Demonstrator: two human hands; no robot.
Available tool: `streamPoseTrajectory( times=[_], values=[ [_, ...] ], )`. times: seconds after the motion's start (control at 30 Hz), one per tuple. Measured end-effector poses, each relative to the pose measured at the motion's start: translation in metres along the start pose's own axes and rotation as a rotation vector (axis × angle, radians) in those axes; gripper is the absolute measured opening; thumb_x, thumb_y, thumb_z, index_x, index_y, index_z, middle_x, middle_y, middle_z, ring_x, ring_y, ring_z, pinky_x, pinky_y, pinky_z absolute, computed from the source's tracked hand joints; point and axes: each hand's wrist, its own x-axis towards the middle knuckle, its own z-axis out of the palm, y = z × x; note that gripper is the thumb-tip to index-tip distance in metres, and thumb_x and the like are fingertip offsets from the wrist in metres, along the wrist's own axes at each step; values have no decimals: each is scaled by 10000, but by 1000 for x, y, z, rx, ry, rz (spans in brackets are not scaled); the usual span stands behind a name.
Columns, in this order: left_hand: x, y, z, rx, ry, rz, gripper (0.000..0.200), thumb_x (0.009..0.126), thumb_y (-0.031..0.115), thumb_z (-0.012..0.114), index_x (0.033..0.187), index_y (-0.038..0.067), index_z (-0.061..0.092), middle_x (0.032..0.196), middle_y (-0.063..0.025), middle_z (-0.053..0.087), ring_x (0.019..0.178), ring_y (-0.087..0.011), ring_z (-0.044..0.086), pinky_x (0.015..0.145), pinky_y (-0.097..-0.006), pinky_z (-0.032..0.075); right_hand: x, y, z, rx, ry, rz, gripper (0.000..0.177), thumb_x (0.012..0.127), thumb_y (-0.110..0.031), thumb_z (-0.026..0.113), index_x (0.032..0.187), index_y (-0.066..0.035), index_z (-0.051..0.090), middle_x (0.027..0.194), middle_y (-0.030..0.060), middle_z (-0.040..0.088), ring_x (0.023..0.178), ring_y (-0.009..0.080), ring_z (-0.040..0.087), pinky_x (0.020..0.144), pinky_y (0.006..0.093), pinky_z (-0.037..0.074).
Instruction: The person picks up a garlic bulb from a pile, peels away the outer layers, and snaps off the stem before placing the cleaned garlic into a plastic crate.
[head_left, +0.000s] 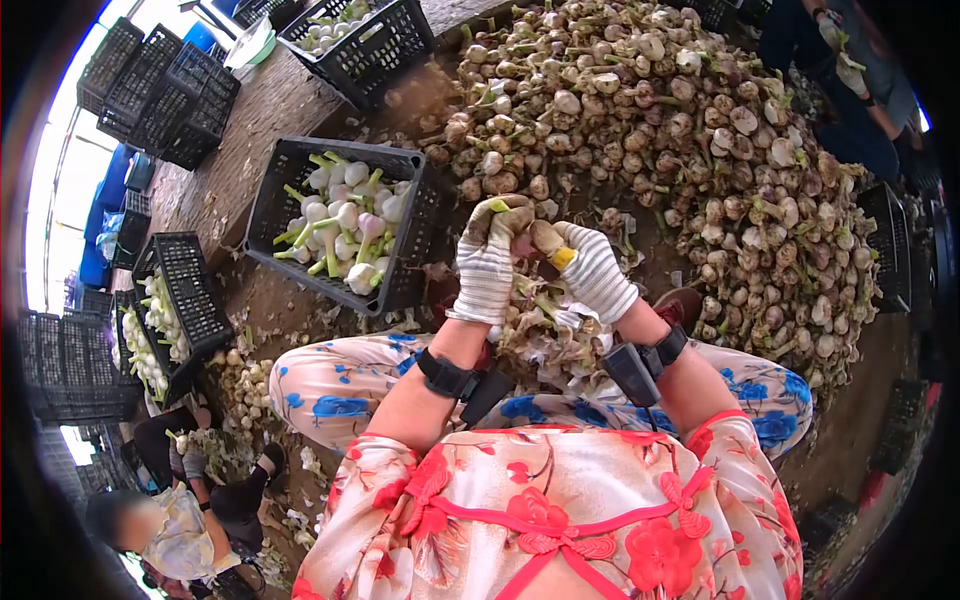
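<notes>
Both my hands wear striped, soiled gloves and meet above my lap. My left hand (490, 262) is closed round a garlic bulb (523, 246), mostly hidden by the fingers. In my right hand (592, 268) is a small tool with a yellow part (562, 258), its brownish end close to the bulb. Beneath the hands lies a heap of peeled skins and stalks (545, 335). To the left of my left hand, a black crate (412, 245) holds white, trimmed garlic bulbs (345, 215).
A large pile of unpeeled garlic (640, 130) spreads ahead and to the right. Another crate of garlic (370, 50) stands at the upper left, near stacked crates (165, 95). A person (180, 530) sits at the lower left; another person's gloved hands (845, 60) show at the upper right.
</notes>
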Motion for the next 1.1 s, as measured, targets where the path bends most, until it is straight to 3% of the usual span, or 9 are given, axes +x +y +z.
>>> streamPoseTrajectory(
  times=[0.23,0.33,0.5,0.67,0.77,0.8,0.93,1.03,1.1],
  values=[
    [8,-2,-11,59,-27,-13,164,895,137,485,976,27,574,895,-60,609,811,-131,571,745,-263,482,-1,0,-7,545,-111,267,337,885,-342,510,920,-30,630,727,-37,585,640,18,498,549,190,408],
    [8,-9,-9,129,-22,120,179,896,164,486,976,27,569,889,-64,608,806,-137,574,721,-265,489,6,16,4,417,-80,247,329,892,-324,503,917,-20,626,737,-38,586,659,29,511,561,210,421],
    [15,-12,-17,-12,39,-8,182,898,180,477,952,35,573,861,-77,607,739,-158,586,644,-291,513,-4,-1,10,538,-78,250,328,889,-310,509,927,-2,616,788,-12,596,674,47,524,592,232,451],
    [24,-13,-23,-222,74,-95,148,870,170,530,919,45,592,814,-66,606,696,-160,580,621,-291,509,3,-6,2,694,-127,547,488,819,-531,503,845,-59,626,679,33,606,518,113,557,431,218,412],
    [20,-13,-16,-224,75,-110,130,868,155,535,917,54,598,827,-52,611,705,-139,574,634,-279,502,10,4,10,565,69,338,457,831,-509,499,836,-70,627,675,39,610,502,126,564,416,226,414],
    [17,-14,-11,-210,107,-92,131,868,161,536,914,55,598,825,-50,612,708,-140,576,635,-279,502,10,1,7,490,35,491,340,847,-396,543,861,-65,621,690,22,611,510,107,563,417,228,425],
    [16,-16,-16,-249,122,-149,148,868,186,537,920,61,596,803,-54,612,706,-154,588,625,-292,512,1,8,8,711,-26,440,209,854,-233,561,924,-41,605,709,20,620,523,125,574,439,243,458],
    [17,-11,-13,-324,86,-213,160,862,205,545,927,67,592,790,-61,612,674,-173,597,595,-311,523,3,48,15,827,48,430,255,860,-279,545,924,-39,605,715,32,624,508,140,575,422,246,450],
    [15,-10,-11,-332,76,-261,230,843,284,565,965,89,577,784,-54,596,687,-186,594,600,-307,509,-1,10,9,755,73,460,326,861,-356,526,895,-43,608,684,36,620,487,134,565,401,238,427]
  ],
)
